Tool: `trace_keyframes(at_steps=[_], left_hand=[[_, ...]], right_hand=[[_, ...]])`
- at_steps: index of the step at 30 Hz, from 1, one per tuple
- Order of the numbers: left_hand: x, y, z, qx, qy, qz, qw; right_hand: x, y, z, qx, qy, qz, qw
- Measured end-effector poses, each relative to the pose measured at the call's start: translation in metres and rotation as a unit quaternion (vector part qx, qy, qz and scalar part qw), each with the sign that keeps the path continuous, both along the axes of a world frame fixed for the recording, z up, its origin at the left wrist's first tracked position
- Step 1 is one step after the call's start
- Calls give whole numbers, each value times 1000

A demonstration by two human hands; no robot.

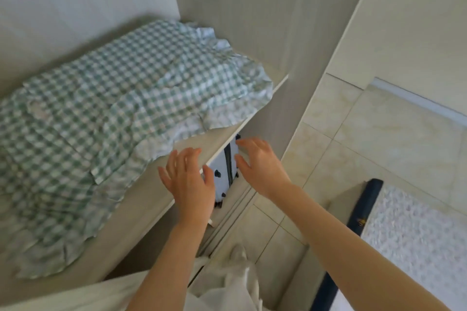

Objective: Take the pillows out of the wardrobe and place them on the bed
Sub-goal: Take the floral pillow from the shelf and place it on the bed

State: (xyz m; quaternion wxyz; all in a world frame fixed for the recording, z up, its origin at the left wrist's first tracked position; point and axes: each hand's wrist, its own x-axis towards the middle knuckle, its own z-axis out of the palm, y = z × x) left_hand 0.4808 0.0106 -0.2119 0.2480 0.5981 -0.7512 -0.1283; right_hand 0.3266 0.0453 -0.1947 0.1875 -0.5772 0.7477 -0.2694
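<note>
The checked pillows [106, 113] lie on the wardrobe shelf [192, 144] at the left, long side running from lower left to upper right, and the left hand [188, 179] is nearer than the right hand [260, 164], both open and holding nothing

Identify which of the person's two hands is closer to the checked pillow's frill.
The left hand: its fingertips almost reach the pillow frill on the shelf, while the right hand hovers off the shelf's edge.
</note>
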Motion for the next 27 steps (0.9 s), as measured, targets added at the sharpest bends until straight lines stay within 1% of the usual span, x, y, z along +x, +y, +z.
trace_keyframes(at_steps=[4,6,9,12,14,17,19,21,24,27], left_hand=[[-13,-25,-4,-2,-26,20,999],[-13,-42,-1,-8,-36,40,998],[-9,-65,2,-30,-48,67,996],[-5,-82,4,-61,-75,102,990],[-5,-93,4,-70,-101,122,985],[-6,-109,3,-50,-137,172,974],[-4,-120,2,-35,-151,216,964],[-3,-130,2,-2,-172,247,954],[-4,-141,-1,52,-217,245,943],[-4,-148,-6,30,-235,248,939]], right_hand=[[-2,-59,11,-26,33,67,997],[-2,-83,15,-26,35,93,995],[-2,-116,17,-34,50,140,988],[-8,-148,18,-66,92,179,977],[-14,-169,16,-89,140,217,962],[-23,-193,11,-86,204,297,929],[-33,-208,9,-96,206,344,911],[-44,-223,7,-100,210,381,895],[-57,-240,-1,-90,228,429,869],[-61,-249,-13,-76,247,459,850]])
